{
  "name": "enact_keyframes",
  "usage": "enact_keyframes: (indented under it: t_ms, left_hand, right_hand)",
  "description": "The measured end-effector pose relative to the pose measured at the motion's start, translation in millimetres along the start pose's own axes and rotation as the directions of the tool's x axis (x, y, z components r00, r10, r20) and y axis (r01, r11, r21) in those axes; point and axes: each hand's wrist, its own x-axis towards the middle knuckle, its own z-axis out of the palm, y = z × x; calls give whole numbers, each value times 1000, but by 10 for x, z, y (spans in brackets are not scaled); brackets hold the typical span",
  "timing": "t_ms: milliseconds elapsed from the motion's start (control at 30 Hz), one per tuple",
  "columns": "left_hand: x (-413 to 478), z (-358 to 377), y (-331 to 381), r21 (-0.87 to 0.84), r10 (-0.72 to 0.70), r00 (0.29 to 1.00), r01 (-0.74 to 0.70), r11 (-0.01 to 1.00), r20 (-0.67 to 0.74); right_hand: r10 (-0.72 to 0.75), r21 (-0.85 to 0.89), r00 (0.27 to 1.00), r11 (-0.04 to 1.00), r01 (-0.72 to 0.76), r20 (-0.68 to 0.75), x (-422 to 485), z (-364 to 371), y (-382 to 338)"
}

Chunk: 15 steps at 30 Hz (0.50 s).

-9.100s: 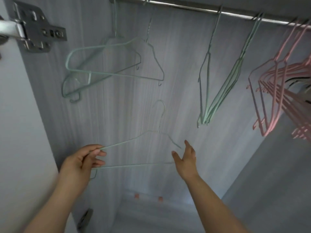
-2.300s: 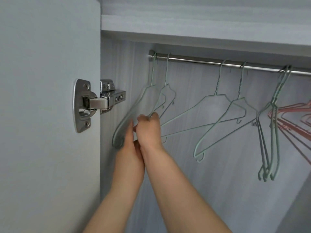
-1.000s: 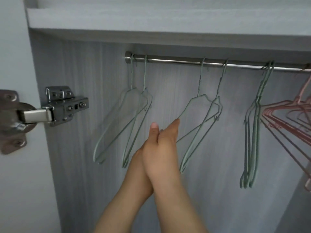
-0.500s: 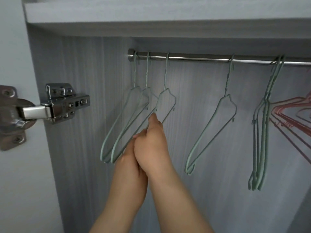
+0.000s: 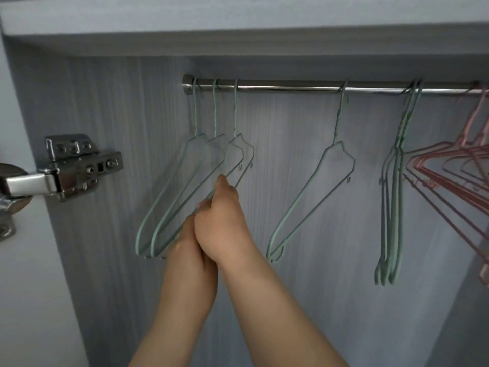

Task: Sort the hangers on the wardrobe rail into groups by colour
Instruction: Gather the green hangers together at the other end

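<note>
A steel rail point(image 5: 291, 86) runs across the wardrobe. Three mint green wire hangers point(image 5: 169, 197) hang bunched at its left end. My right hand point(image 5: 222, 221) is closed around the lower wire of the rightmost of these. My left hand point(image 5: 189, 250) sits just under and behind it, mostly hidden; what it holds is unclear. A single green hanger point(image 5: 315, 197) hangs alone mid-rail. A tight bundle of green hangers point(image 5: 394, 207) hangs further right. Several pink hangers point(image 5: 449, 176) crowd the far right.
A metal door hinge point(image 5: 76, 165) sticks out at the left, on the edge of the open door point(image 5: 29, 287). A shelf board point(image 5: 238, 38) lies just above the rail. The grey back panel point(image 5: 317, 287) is behind the hangers.
Over the last second a green hanger slid left along the rail and joined the two at the left end. My hands moved left with it and have stayed there.
</note>
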Motion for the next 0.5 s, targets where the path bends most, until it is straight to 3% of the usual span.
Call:
enact_keyframes:
  t_ms: [67,133,233,333,400,433,500]
  left_hand:
    - [-25,-14,15,20,51,999,-51,999,-6]
    - [-42,-17,-19,45,73,997,-72,996,-28]
    - [-116,-34,1,63,93,991,-87,994,-95]
    - [-234,-74,218,225,384,890,-333,916,-246]
    - [-355,-2,345,196,539,808,-503,842,-239]
    - [-403,46,380,125,539,817,-525,842,-203]
    - [-436,122,438,-55,399,913,-404,913,-87]
  right_hand:
    - [-107,-140,991,985,96,-75,-147,-133,-21]
    - [-226,-279,942,948,154,-246,-308,-412,-42]
    - [-202,-300,861,952,61,-468,-345,-848,45]
    - [82,-144,889,976,-163,-450,-209,-984,231]
    - [198,86,896,980,-178,-397,-176,-924,337]
    - [218,199,898,968,-151,-381,-176,-893,387]
    - [202,339,904,938,-69,-377,-180,-849,461]
